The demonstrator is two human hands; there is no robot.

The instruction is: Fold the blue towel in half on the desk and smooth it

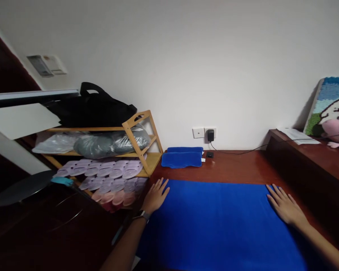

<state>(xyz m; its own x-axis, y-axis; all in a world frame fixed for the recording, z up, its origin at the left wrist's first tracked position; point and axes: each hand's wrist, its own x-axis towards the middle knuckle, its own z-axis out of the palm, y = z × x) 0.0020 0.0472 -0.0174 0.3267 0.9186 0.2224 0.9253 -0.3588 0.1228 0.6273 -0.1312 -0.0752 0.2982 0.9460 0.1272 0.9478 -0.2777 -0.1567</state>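
On red-brown wooden tabletop (237, 165): flat, bright-blue fabric cloth (223, 226); left hand (154, 197), right hand (286, 207) at far corners, both released.

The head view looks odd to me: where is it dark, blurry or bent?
Head view: the cloth darkens toward its lower left, and gloom surrounds the stool. Head view: the panel at upper left is smeared, while the plug is crisper. Head view: the shelf leans, probably from wide-lens distortion.
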